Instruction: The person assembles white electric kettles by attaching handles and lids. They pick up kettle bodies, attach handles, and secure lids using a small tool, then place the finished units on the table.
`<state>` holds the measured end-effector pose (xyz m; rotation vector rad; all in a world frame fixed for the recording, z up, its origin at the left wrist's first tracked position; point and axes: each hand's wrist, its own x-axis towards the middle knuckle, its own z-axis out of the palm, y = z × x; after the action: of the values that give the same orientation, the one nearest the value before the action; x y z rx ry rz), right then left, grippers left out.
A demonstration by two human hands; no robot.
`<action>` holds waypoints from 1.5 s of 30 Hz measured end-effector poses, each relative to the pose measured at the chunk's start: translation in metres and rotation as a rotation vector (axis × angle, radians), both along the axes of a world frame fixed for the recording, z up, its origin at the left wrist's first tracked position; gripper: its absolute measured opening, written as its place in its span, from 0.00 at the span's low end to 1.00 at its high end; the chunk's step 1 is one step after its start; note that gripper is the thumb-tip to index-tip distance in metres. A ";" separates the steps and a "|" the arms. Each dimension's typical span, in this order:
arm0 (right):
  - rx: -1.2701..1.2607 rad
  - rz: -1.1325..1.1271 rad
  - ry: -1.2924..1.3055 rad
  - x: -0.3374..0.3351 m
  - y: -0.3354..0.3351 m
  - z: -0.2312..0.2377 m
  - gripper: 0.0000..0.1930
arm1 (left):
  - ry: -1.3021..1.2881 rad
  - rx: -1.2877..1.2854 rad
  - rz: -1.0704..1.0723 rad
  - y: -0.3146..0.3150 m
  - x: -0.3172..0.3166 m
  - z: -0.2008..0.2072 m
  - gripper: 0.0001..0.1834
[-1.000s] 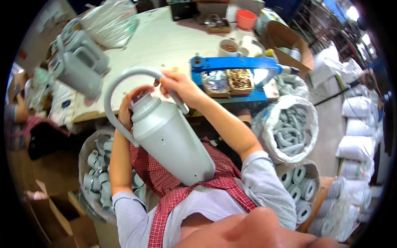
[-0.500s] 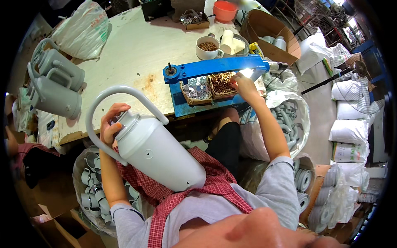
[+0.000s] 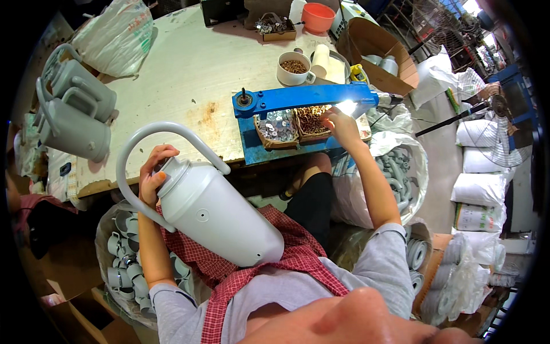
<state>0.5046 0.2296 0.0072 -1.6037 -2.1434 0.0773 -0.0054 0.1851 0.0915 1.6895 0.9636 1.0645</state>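
A light grey jug body [image 3: 220,209] with a big looped handle [image 3: 172,127] lies tilted across my lap, its base toward me. Small holes show in its side. My left hand [image 3: 154,175] is closed round its neck at the upper end. Beneath the lit end of a blue metal press arm [image 3: 303,96], my right hand [image 3: 342,129] reaches into a box of small brass-coloured rivets [image 3: 312,119]. Its fingertips are pinched together among the rivets; what they hold is too small to make out. Beside that box sits another box of silvery washers [image 3: 278,126].
Two finished-looking grey jugs [image 3: 74,129] stand at the bench's left. A white mug of brass-coloured pieces [image 3: 293,67] is behind the press. Bags of grey handles [image 3: 399,175] and grey cup-shaped parts [image 3: 123,266] flank my legs. A carton [image 3: 378,54] stands at the back right.
The view has shifted slightly, so the bench and press sit a little farther right. My left hand keeps its hold on the jug body; my right fingers stay at the rivet box.
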 end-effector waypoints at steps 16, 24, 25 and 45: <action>0.177 -0.053 0.216 -0.017 -0.007 0.003 0.07 | -0.005 0.005 0.024 -0.001 -0.009 -0.006 0.33; 0.050 0.213 1.033 -0.129 -0.012 0.106 0.08 | 0.136 -0.031 0.000 0.005 -0.018 0.006 0.32; 0.058 0.255 0.996 -0.147 0.002 0.115 0.08 | 0.100 -0.028 0.000 0.006 -0.017 0.006 0.33; -0.149 0.398 0.601 -0.176 0.057 0.142 0.08 | -0.011 -0.012 0.143 -0.011 -0.047 -0.012 0.35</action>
<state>0.3291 0.2865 0.1495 -1.0159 -1.9541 0.7582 -0.0523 0.1737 0.0793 1.6225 1.0951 1.1578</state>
